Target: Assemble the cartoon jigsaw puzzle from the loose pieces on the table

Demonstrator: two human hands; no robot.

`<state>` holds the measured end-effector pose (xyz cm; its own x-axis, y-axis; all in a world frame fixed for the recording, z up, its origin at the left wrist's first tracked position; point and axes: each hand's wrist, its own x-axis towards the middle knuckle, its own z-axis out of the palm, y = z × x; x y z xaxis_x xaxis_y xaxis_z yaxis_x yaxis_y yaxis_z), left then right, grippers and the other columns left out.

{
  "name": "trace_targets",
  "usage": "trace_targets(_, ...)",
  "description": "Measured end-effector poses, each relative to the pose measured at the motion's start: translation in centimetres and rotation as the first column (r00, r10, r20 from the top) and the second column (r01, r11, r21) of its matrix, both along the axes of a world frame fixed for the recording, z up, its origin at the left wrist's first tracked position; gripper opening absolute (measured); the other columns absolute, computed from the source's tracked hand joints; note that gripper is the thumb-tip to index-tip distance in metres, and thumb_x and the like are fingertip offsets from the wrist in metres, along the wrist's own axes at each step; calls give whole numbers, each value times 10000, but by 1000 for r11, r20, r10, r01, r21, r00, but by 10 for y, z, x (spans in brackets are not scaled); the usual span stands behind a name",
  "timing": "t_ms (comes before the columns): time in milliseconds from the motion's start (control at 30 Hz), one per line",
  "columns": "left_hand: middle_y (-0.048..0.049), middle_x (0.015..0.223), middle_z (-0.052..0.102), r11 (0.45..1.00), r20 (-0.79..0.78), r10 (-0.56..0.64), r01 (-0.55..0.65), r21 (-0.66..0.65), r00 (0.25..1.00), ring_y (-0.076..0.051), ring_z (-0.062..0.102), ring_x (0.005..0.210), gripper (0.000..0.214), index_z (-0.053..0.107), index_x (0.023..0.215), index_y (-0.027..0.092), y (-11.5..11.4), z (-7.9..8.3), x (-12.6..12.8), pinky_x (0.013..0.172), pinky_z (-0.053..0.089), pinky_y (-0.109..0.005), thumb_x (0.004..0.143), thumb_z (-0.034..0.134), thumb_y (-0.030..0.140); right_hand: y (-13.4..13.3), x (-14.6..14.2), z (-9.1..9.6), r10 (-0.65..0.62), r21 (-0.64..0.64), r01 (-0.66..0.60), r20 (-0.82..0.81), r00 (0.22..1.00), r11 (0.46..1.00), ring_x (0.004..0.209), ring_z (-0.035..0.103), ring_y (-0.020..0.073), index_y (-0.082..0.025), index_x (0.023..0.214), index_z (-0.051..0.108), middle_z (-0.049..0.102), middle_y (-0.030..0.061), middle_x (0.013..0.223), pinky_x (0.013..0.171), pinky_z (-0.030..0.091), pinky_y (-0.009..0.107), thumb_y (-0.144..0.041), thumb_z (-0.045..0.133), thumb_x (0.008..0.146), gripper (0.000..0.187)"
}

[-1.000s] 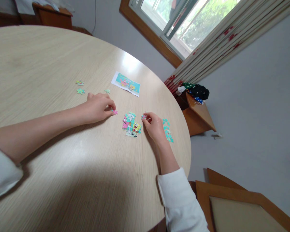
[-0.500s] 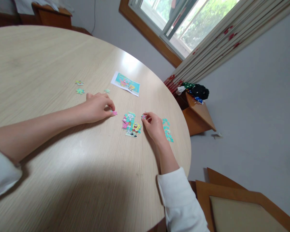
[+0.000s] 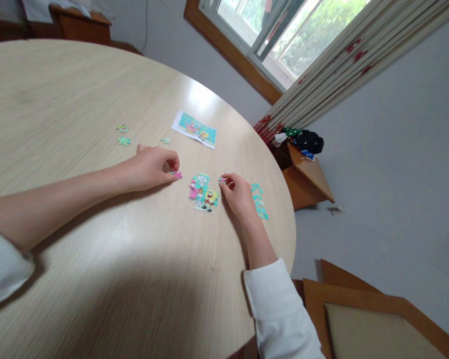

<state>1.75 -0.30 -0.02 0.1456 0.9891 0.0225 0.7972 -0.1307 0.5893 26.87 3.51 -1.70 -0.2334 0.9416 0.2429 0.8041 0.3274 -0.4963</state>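
Between my hands lies a partly joined jigsaw puzzle [image 3: 202, 193] with pink, white and yellow cartoon figures on a turquoise ground. My left hand [image 3: 155, 165] is closed in a pinch on a pink puzzle piece [image 3: 177, 175], just left of the joined part and apart from it. On the other side my right hand [image 3: 237, 193] pinches a small pink and turquoise puzzle piece [image 3: 222, 180], its far side hidden by the fingertips. Beyond the puzzle rests a printed picture card [image 3: 196, 130] showing similar figures.
Loose turquoise pieces [image 3: 260, 202] lie right of my right hand. Two greenish pieces [image 3: 123, 141] and a single pale piece [image 3: 166, 140] sit beyond my left forearm. The round wooden table [image 3: 142, 269] curves toward a wall, a window and a wooden chair [image 3: 359, 319] at right.
My left hand has shifted very slightly, with the pink piece still in its fingers. The right hand and the joined puzzle look the same.
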Motion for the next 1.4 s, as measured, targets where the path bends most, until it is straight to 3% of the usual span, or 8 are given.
trace_targets(233,-15,743,698,997,90,-50,45,60,995,-176,621,797,266,674,871,167,0,-9,-3,867,346,-313,798,561,396,-1,0,2,-2,-15,2,-3,1000,1000,695,601,171,-186,923,681,682,44,809,736,478,330,-224,582,797,165)
trace_targets(600,-74,873,768,998,276,-10,-9,68,961,-182,679,820,347,755,961,177,0,-8,-4,787,467,-292,816,557,422,-2,0,4,1,-16,-1,3,1000,1000,694,595,170,-192,915,683,685,42,808,736,477,331,-235,579,800,161)
trace_targets(1400,-122,925,771,998,298,-15,-5,67,954,-200,679,823,412,764,1072,161,2,-9,-4,777,504,-331,790,537,358,-1,0,1,2,-3,-2,-10,1000,1000,697,601,173,-180,911,681,681,46,795,729,476,329,-238,579,795,165)
